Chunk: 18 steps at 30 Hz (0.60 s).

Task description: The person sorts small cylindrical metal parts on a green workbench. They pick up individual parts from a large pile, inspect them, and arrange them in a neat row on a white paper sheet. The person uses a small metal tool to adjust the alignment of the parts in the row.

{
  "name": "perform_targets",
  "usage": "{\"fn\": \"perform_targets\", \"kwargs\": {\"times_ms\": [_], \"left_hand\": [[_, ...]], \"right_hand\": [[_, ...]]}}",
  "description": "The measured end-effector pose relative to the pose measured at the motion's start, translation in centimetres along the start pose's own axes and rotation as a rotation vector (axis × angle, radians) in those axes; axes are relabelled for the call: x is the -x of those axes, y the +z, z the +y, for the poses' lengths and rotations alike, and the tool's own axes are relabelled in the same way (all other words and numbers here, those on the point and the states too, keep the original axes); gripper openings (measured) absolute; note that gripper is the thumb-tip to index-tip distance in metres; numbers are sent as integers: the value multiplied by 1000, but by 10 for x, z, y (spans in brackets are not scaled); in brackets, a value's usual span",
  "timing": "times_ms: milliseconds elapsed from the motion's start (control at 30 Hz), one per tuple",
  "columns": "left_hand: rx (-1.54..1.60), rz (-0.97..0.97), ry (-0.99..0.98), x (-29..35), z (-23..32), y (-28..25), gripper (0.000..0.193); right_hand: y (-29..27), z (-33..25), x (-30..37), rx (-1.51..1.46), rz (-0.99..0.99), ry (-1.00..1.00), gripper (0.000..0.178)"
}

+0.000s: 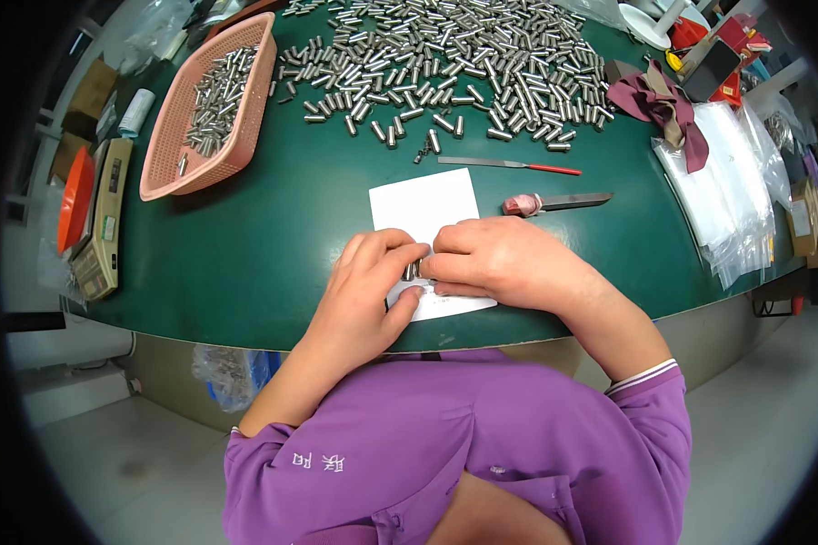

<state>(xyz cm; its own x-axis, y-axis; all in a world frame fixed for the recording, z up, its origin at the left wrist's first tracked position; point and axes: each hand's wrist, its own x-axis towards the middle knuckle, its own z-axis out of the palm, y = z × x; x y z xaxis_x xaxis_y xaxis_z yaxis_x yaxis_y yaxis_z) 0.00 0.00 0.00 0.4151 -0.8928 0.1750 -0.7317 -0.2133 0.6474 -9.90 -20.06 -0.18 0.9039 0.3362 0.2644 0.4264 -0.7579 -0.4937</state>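
Both hands meet over a white sheet of paper [423, 198] near the front edge of the green table. Between the fingertips are small shiny metal cylinders [413, 271], partly covered by the fingers. My left hand [365, 282] grips them from the left, its thumb and fingers curled round. From the right, my right hand [495, 263] closes its fingers on the same cylinders. Just beyond the paper lie a knife with a wrapped handle [563, 203] and a thin file with a red handle [509, 165]. One loose metal cylinder [433, 141] stands by the file's tip.
A large heap of metal cylinders [463, 54] spreads over the back of the table. At left are a pink plastic basket [159, 168] with more cylinders and a weighing scale [104, 218]. A maroon cloth [659, 100] and clear plastic bags [718, 182] lie at right.
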Motion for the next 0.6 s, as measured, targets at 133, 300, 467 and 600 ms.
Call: {"fn": "perform_targets", "kwargs": {"times_ms": [133,300,467,600], "left_hand": [[10,3,-3,0,-2,2,34],[-15,-63,65,-7,-5,-5,28],[-23,-200,167,-20,-14,-15,17],[-5,-281,201,-36,-17,-19,17]], "right_hand": [[-7,-4,1,21,78,16,17],[-9,-5,4,124,72,125,18],[-21,1,0,-250,396,324,19],[-31,18,4,-1407,652,389,28]]}}
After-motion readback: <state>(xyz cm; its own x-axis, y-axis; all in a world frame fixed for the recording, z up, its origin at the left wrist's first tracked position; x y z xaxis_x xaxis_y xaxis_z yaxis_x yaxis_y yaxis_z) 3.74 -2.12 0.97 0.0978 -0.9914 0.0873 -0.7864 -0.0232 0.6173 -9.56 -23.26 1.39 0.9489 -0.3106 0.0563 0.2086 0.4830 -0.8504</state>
